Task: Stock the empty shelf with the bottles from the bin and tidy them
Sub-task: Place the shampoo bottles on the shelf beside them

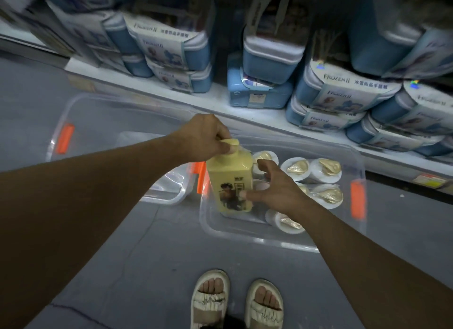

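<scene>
A yellow pump bottle (231,181) with a printed figure on its label hangs upright over the clear plastic bin (245,233) on the floor. My left hand (206,138) grips the bottle by its pump head. My right hand (274,188) is spread beside the bottle's right side, thumb touching the label, fingers relaxed. Several white bottles with gold pump tops (326,170) stand in the bin's right half, seen from above; one white bottle (285,222) sits partly under my right wrist.
A second clear bin with orange latches (64,138) sits to the left on the grey floor. The low white shelf (269,115) behind holds stacked blue and white boxes (343,90). My sandalled feet (236,301) stand just in front of the bin.
</scene>
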Demonstrator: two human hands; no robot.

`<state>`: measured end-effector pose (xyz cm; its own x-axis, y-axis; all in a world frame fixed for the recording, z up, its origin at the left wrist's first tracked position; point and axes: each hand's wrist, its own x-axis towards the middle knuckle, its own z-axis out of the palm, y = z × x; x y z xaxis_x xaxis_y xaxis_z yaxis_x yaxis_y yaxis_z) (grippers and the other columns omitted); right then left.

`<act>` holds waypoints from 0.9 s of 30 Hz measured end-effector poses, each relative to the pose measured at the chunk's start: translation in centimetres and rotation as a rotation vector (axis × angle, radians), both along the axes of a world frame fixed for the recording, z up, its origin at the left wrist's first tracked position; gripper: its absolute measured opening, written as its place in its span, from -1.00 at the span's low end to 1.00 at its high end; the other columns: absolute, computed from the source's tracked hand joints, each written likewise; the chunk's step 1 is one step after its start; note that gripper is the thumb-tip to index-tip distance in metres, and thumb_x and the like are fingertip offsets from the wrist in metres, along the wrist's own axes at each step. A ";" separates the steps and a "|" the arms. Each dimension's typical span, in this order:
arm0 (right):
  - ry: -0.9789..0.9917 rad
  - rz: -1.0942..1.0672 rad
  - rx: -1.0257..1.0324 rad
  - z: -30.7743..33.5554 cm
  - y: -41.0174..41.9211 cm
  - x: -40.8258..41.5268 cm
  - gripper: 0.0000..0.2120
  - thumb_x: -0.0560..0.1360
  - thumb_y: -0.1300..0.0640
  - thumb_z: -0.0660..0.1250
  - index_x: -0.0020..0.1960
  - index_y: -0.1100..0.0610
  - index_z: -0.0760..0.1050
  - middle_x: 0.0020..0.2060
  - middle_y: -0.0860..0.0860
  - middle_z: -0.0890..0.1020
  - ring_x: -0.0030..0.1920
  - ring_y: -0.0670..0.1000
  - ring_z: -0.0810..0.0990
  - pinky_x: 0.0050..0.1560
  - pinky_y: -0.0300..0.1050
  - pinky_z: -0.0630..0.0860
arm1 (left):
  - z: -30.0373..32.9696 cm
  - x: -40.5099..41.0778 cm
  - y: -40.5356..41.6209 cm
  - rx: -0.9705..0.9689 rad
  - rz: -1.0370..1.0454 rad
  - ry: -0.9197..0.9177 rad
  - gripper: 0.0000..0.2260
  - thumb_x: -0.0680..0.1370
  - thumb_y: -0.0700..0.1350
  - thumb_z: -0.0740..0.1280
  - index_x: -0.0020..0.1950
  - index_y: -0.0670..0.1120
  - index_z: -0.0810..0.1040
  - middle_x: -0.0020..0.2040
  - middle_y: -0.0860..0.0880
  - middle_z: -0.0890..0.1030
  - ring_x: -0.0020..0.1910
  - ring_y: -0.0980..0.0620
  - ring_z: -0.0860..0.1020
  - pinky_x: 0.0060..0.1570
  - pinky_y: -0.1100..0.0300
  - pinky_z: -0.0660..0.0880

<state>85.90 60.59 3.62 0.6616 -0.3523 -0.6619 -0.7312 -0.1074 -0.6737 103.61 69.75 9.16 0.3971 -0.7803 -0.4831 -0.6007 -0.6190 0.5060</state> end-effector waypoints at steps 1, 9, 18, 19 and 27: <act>-0.017 -0.019 0.058 0.4 -0.1 0.0 -0.22 0.32 0.03 0.56 0.43 0.00 0.26 0.27 -0.13 0.43 0.24 -0.07 0.41 0.14 -0.14 0.38 | 0.6 0.1 -0.4 -0.014 0.035 0.042 -0.81 0.51 -0.08 0.38 0.05 -0.13 0.68 -0.01 -0.05 0.65 -0.06 0.07 0.51 -0.04 0.25 0.39; -0.187 -0.266 0.186 2.2 -1.9 -2.5 -0.43 0.30 -0.23 0.39 0.23 -0.02 0.43 0.06 -0.03 0.64 0.06 -0.03 0.63 0.04 -0.02 0.58 | 1.6 -2.6 -3.5 -0.203 0.324 0.402 -0.90 0.49 -0.10 0.41 -0.02 -0.05 0.65 -0.02 -0.05 0.66 0.04 0.01 0.59 0.19 0.09 0.48; -0.217 -0.705 0.102 1.3 -5.7 -7.4 -0.64 0.53 -0.16 0.22 0.15 0.07 0.50 -0.10 0.00 0.70 -0.16 -0.07 0.70 -0.23 -0.22 0.56 | -5.6 -8.3 -1.2 -0.005 0.444 0.343 -0.48 0.40 -0.22 0.49 0.32 -0.10 0.41 0.18 -0.13 0.53 -0.02 -0.01 0.50 -0.06 0.21 0.43; -0.221 -0.723 0.092 1.0 -6.1 -7.7 -0.64 0.54 -0.16 0.21 0.16 0.08 0.50 -0.11 0.00 0.70 -0.16 -0.07 0.70 -0.22 -0.21 0.56 | -6.8 -9.0 -0.3 0.085 0.355 0.282 -0.45 0.40 -0.22 0.49 0.34 -0.10 0.39 0.21 -0.12 0.52 0.02 -0.03 0.50 0.00 0.20 0.43; -0.236 -0.750 0.069 -3.7 -6.9 -9.0 -0.59 0.53 -0.19 0.20 0.19 0.06 0.52 -0.10 -0.01 0.71 -0.08 -0.01 0.70 0.01 0.01 0.59 | -15.0 -11.1 0.0 0.107 0.130 0.109 -0.27 0.38 -0.18 0.51 0.47 -0.03 0.25 0.41 -0.04 0.39 0.36 -0.07 0.38 0.28 0.15 0.32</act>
<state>76.91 53.67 -0.07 0.3895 -0.7233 -0.5702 -0.4287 0.4055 -0.8073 92.56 69.71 -5.79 0.4317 -0.6677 -0.6065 -0.4577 -0.7415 0.4906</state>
